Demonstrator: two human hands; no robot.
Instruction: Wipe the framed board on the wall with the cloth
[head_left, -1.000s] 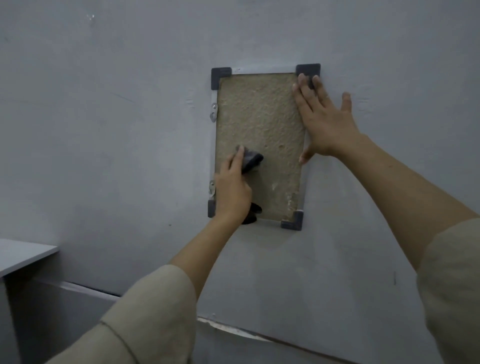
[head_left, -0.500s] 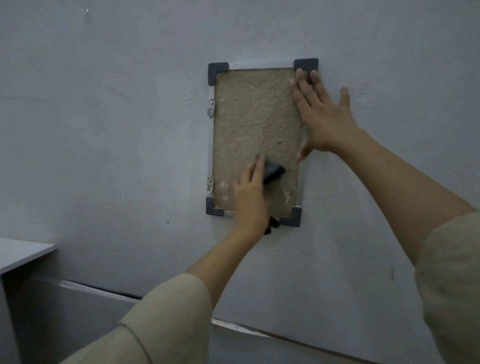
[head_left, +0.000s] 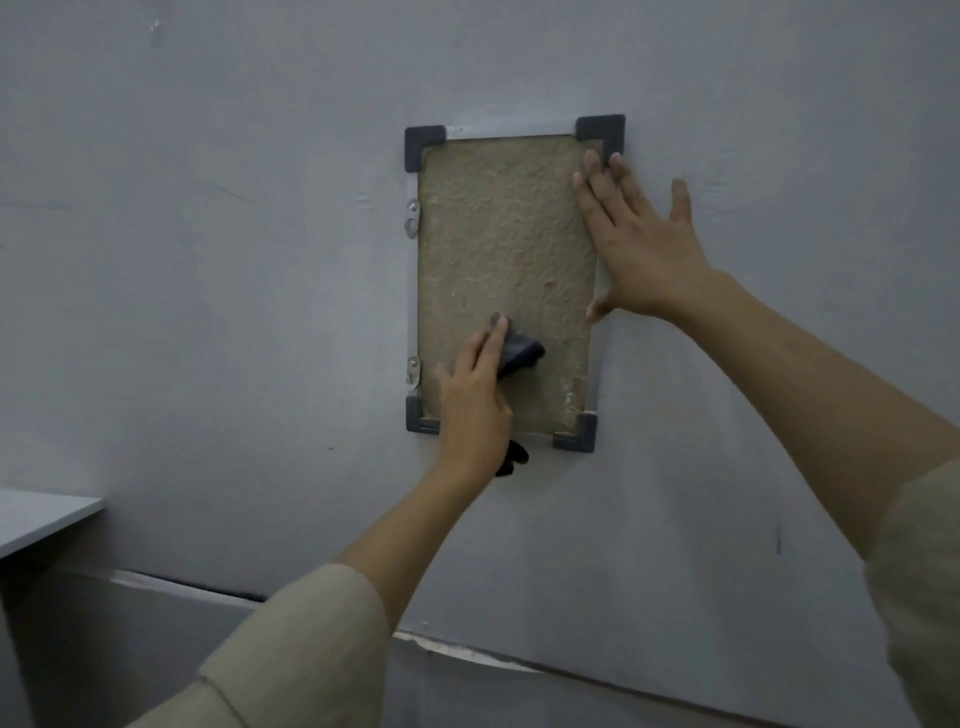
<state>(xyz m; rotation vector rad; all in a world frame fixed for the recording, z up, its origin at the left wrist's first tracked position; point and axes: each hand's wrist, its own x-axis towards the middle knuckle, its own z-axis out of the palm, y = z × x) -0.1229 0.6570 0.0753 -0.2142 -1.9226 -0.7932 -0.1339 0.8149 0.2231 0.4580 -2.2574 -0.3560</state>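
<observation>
A tall framed board (head_left: 504, 234) with a rough tan face, a thin pale frame and dark corner caps hangs on the grey wall. My left hand (head_left: 475, 405) presses a dark cloth (head_left: 519, 353) flat against the lower middle of the board; a tail of the cloth hangs out under my wrist. My right hand (head_left: 641, 249) lies flat and spread on the board's right edge, fingertips just below the upper right corner cap.
A grey tabletop corner (head_left: 41, 514) juts in at the lower left. A pale ledge (head_left: 457, 649) runs along the wall below the board. Two small metal brackets (head_left: 412, 218) sit on the board's left frame edge.
My left hand with the cloth slid right across the board's lower part, then back a little to the left. My right hand slipped slightly down from the corner cap.
</observation>
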